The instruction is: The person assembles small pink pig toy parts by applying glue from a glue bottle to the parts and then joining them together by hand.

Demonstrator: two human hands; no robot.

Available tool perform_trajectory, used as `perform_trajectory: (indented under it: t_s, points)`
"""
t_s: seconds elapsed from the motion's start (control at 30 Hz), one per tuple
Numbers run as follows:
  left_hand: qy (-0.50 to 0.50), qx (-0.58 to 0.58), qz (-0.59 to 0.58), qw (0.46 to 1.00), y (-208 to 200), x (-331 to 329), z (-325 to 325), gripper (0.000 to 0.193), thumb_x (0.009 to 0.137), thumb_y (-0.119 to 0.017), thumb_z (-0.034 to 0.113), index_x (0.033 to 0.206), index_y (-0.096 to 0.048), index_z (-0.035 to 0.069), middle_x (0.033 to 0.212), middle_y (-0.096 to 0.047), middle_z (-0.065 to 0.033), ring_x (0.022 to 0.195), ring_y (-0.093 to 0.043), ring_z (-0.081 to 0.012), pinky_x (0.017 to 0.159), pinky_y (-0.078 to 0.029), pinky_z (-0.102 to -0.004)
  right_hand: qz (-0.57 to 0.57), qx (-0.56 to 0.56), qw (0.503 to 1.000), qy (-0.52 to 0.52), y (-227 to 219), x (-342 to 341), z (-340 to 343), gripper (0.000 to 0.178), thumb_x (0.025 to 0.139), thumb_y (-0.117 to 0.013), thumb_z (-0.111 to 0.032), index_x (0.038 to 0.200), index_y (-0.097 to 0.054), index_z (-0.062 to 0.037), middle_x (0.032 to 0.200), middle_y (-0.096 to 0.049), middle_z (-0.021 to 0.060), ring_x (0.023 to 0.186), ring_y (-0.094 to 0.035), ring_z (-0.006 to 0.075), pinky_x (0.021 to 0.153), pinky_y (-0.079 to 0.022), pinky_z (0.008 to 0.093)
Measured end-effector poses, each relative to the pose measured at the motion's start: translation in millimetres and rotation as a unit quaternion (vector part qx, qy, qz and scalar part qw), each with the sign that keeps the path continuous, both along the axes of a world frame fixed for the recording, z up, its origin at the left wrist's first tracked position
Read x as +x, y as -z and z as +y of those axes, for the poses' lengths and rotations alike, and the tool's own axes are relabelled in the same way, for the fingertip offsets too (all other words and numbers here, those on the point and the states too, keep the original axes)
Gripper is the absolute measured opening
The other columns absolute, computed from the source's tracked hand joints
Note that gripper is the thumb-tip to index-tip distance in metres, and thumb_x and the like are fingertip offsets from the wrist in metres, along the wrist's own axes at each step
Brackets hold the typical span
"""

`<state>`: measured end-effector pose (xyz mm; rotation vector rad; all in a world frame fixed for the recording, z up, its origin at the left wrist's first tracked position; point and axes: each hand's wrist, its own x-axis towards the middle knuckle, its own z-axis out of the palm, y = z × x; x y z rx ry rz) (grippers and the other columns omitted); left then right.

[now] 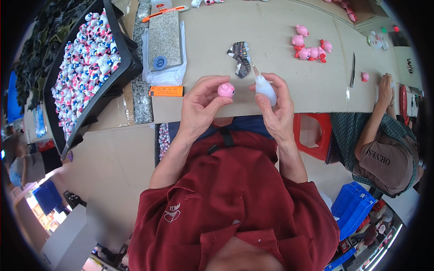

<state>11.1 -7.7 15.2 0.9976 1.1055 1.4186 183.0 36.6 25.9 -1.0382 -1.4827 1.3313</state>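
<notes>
Over the tabletop (203, 45), the right hand (279, 101) grasps a white bottle (266, 91), long axis slanting forward and leftward; just left of it, not touching, the left hand (199, 103) pinches a smaller, round pink figure (225, 90).

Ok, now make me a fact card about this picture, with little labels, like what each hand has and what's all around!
Left hand: holds a round pink piece
Right hand: holds a white bottle, narrow tip pointing away from the person
Piece and bottle: apart, not touching
Ahead on the table: dark patterned scrap
Further right: clustered pink figures
Left of the hands: orange box; grey speckled slab with a round blue thing
Far left: black tray of white, pink and blue figures
</notes>
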Motion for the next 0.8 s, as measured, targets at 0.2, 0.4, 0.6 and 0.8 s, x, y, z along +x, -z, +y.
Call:
perform_trajectory:
  t_s: [0.2,0.4,0.6,0.8]
  points:
    - [-0.016,-0.020,-0.054,0.998,6.2,-4.1,1.1,0.045,0.076,-0.064,-0.007,0.116,-0.046,0.000,0.105,-0.055,-0.0103,0.093,-0.058,-0.0144,0.081,-0.050,-0.0271,-0.056,0.030,0.998,-0.013,-3.8,10.1,-5.6,0.030,0.080,-0.066,-0.011,0.106,-0.055,-0.0011,0.089,-0.063,0.0078,0.080,-0.058,0.0115,0.070,-0.046,0.0234]
    - [0.005,-0.042,-0.046,0.998,8.7,-5.5,3.2,0.047,0.074,-0.064,-0.011,0.116,-0.046,0.001,0.104,-0.056,-0.0109,0.097,-0.057,-0.0167,0.082,-0.050,-0.0272,-0.076,0.041,0.996,0.001,-10.3,7.6,-8.8,0.030,0.074,-0.071,-0.007,0.100,-0.059,0.0003,0.089,-0.062,0.0081,0.077,-0.058,0.0120,0.068,-0.046,0.0233]
    - [-0.007,-0.046,-0.054,0.997,8.9,-4.3,4.5,0.046,0.075,-0.063,-0.011,0.115,-0.046,0.001,0.101,-0.057,-0.0117,0.095,-0.058,-0.0171,0.082,-0.051,-0.0278,-0.101,0.150,0.983,0.012,-7.1,7.9,-7.8,0.032,0.064,-0.075,-0.003,0.094,-0.063,0.0008,0.072,-0.061,0.0075,0.060,-0.054,0.0139,0.055,-0.042,0.0243]
    - [-0.023,-0.047,-0.051,0.997,9.7,-3.5,4.2,0.045,0.075,-0.063,-0.011,0.115,-0.045,0.000,0.100,-0.057,-0.0115,0.092,-0.059,-0.0172,0.081,-0.051,-0.0280,-0.116,0.171,0.978,0.002,-6.7,5.8,-8.4,0.034,0.063,-0.076,-0.004,0.093,-0.064,0.0012,0.068,-0.060,0.0085,0.056,-0.051,0.0149,0.051,-0.040,0.0249]
